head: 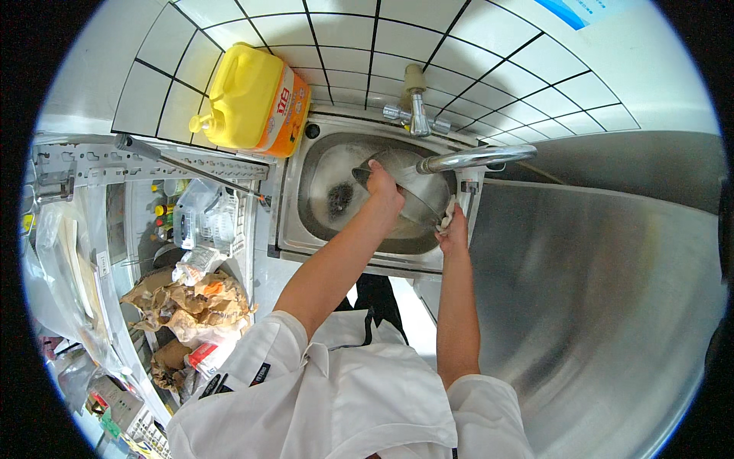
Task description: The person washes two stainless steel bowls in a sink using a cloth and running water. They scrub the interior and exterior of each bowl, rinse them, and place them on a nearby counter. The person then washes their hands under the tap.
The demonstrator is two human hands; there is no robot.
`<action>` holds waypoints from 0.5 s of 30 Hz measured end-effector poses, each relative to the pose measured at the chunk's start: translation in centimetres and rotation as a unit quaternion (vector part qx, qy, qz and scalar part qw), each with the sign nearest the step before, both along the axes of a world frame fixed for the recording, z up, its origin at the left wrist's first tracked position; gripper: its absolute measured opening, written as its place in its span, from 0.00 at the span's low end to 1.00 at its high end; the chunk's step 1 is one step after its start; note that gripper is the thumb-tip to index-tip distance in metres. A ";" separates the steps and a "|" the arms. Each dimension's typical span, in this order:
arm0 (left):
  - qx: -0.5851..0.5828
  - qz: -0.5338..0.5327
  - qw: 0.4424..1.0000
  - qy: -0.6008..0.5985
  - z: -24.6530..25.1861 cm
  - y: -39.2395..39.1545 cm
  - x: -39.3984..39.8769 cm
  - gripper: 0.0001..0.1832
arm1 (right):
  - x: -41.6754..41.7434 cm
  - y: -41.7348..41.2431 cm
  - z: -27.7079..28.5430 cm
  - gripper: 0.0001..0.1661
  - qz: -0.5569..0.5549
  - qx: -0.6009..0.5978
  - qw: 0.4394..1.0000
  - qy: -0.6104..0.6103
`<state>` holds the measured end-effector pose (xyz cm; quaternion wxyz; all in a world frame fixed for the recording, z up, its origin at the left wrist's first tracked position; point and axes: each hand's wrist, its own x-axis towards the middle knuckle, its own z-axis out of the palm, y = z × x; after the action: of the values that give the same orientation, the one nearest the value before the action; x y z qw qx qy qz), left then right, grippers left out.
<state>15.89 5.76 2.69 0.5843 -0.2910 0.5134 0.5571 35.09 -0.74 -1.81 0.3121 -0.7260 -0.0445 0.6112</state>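
A round metal bowl [427,192] is tilted inside the stainless steel sink [289,201], under the chrome faucet spout [476,158]. Water appears to fall from the spout into it. My left hand [385,186] grips the bowl's rim on its left side, thumb on top. At the bowl's lower right edge, my right hand [455,229] holds a whitish cloth [447,217] against the rim. Cloudy, foamy water lies in the basin below, and a dark drain area shows at its left. Part of the bowl is hidden by my left hand and the spout.
A yellow detergent jug [249,97] stands behind the sink's left corner, by the tiled wall. The faucet valve [418,115] is mounted at the back. Crumpled brown paper [200,301] and plastic containers fill shelving at left. A broad stainless steel surface [573,275] lies at right.
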 end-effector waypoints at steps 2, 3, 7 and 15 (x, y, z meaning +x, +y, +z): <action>0.002 0.004 1.000 0.007 -0.1 0.2 -0.6 0.26 | -1.2 -0.2 0.2 0.30 0.008 0.019 1.000 -0.003; 0.013 0.012 1.000 0.006 -1.0 0.0 -1.5 0.27 | -1.9 -0.4 0.4 0.30 0.013 0.027 1.000 -0.003; 0.071 0.026 0.997 -0.030 -2.8 -2.0 -5.0 0.30 | -3.0 0.3 -1.3 0.24 -0.013 0.092 0.995 0.022; 0.029 -0.138 0.990 -0.031 0.0 -6.1 -12.6 0.30 | -1.3 3.8 -5.1 0.30 -0.087 -0.057 0.976 0.191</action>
<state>3.26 -0.30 2.67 0.6791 -0.2172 0.5140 0.4769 33.78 3.10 -6.88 0.3249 -0.6135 0.1147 0.7105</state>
